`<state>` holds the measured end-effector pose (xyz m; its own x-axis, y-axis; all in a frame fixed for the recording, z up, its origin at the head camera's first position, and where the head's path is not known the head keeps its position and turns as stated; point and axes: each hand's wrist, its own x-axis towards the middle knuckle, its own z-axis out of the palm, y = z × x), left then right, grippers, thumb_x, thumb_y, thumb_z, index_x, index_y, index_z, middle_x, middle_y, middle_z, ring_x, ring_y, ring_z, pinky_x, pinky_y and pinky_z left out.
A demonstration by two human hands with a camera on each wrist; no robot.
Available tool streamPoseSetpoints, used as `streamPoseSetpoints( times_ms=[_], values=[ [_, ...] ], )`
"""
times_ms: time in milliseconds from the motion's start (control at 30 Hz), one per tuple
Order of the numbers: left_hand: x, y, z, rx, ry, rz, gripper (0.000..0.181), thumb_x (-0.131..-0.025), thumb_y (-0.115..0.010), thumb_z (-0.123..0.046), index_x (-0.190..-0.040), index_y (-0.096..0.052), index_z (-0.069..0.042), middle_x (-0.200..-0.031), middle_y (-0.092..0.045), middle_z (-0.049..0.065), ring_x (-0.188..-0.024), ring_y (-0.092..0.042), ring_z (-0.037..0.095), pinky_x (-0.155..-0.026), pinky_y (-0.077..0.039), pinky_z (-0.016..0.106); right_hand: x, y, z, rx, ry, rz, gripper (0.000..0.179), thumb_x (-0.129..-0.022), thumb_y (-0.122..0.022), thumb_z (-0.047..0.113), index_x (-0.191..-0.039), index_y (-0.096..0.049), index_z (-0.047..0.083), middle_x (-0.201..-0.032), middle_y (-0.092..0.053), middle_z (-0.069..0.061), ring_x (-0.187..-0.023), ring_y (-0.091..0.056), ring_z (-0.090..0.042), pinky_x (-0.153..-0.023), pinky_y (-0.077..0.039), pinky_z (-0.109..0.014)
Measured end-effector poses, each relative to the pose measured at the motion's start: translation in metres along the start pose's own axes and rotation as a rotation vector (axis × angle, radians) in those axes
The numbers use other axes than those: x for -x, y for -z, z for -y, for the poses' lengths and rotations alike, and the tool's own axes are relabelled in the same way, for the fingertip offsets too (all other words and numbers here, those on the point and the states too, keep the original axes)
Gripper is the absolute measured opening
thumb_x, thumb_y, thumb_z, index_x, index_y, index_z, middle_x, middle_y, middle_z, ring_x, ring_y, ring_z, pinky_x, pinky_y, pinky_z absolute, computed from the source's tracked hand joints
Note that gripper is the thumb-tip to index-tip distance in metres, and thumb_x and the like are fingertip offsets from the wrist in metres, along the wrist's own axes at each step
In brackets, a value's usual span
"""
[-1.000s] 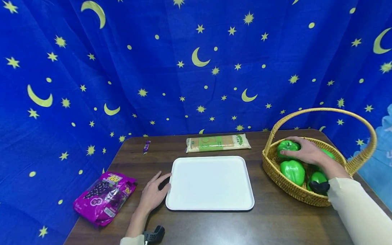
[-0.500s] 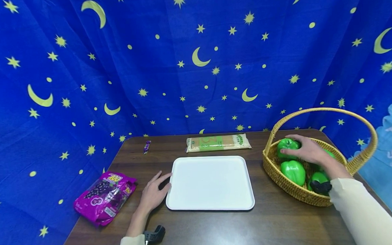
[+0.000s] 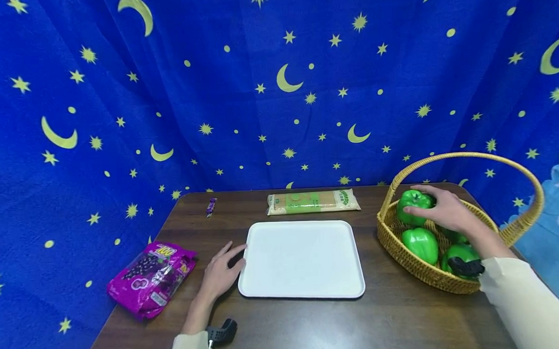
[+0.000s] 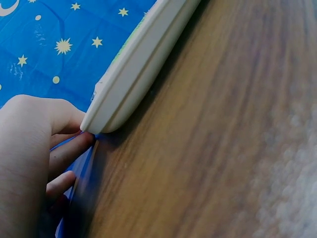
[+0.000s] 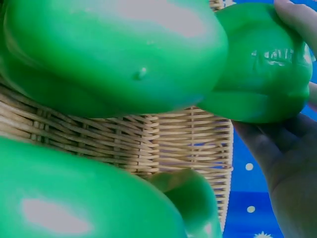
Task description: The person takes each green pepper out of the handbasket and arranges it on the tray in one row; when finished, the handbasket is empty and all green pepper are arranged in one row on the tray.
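My right hand (image 3: 444, 210) grips a green bell pepper (image 3: 412, 206) at the far left side of a wicker basket (image 3: 405, 266). Thumb and fingers lie on opposite sides of this pepper (image 5: 262, 64) in the right wrist view. Beneath it in the basket sits another green pepper (image 3: 420, 245), with one more pepper (image 3: 458, 255) near the front, partly behind the black wrist camera. My forearm covers much of a further pepper. My left hand (image 3: 222, 274) rests at the white tray's (image 3: 301, 261) left edge, thumb and index finger touching the rim (image 4: 133, 69).
The basket's tall handle (image 3: 463, 155) arches over the right arm. A purple candy bag (image 3: 151, 279) lies at the left, with a small purple wrapped candy (image 3: 211, 207) farther back. Behind the tray is a pack of noodles (image 3: 314, 201). A blue star-patterned curtain (image 3: 239, 93) hangs behind the table.
The right hand has raised the gripped pepper slightly within the basket. The left hand stays at the tray's edge. The head view has shifted a little.
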<state>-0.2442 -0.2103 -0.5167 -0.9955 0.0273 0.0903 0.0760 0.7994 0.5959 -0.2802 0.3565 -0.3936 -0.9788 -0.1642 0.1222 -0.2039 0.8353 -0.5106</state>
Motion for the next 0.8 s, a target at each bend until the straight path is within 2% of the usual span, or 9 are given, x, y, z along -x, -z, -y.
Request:
streamPoseSetpoints(
  times_ms=[333, 533, 667, 800],
  values=[
    [-0.001, 0.000, -0.001, -0.001, -0.008, 0.001, 0.041, -0.093, -0.060, -0.038, -0.133, -0.059, -0.031, -0.149, -0.038, 0.015, -0.132, -0.036, 0.044, -0.101, -0.027, 0.068, 0.008, 0.008, 0.002, 0.015, 0.017, -0.040, 0.079, -0.083, -0.069, 0.053, -0.145, -0.042, 0.012, -0.138, -0.043, -0.029, -0.110, -0.050, -0.048, -0.081, -0.043, -0.062],
    [-0.001, -0.002, 0.000, 0.001, 0.006, 0.008, 0.041, -0.093, -0.058, -0.040, -0.133, -0.059, -0.033, -0.149, -0.037, 0.014, -0.133, -0.035, 0.044, -0.101, -0.026, 0.069, 0.014, 0.011, 0.010, 0.010, 0.043, -0.073, 0.075, -0.083, -0.071, 0.050, -0.143, -0.044, 0.014, -0.135, -0.047, -0.026, -0.110, -0.051, -0.044, -0.082, -0.043, -0.060],
    [-0.001, -0.002, 0.000, 0.004, 0.016, 0.010, 0.041, -0.093, -0.058, -0.041, -0.133, -0.059, -0.033, -0.150, -0.037, 0.014, -0.133, -0.034, 0.043, -0.101, -0.025, 0.069, 0.020, 0.017, 0.020, -0.008, 0.063, -0.105, 0.071, -0.082, -0.073, 0.046, -0.141, -0.048, 0.017, -0.129, -0.053, -0.021, -0.107, -0.053, -0.038, -0.080, -0.043, -0.055],
    [-0.001, -0.001, 0.001, 0.006, -0.001, 0.000, 0.041, -0.093, -0.059, -0.040, -0.133, -0.059, -0.032, -0.149, -0.037, 0.015, -0.133, -0.035, 0.044, -0.100, -0.026, 0.069, 0.027, 0.021, 0.030, -0.010, 0.082, -0.121, 0.068, -0.083, -0.074, 0.043, -0.141, -0.049, 0.018, -0.125, -0.056, -0.017, -0.100, -0.054, -0.031, -0.075, -0.044, -0.047]
  ],
)
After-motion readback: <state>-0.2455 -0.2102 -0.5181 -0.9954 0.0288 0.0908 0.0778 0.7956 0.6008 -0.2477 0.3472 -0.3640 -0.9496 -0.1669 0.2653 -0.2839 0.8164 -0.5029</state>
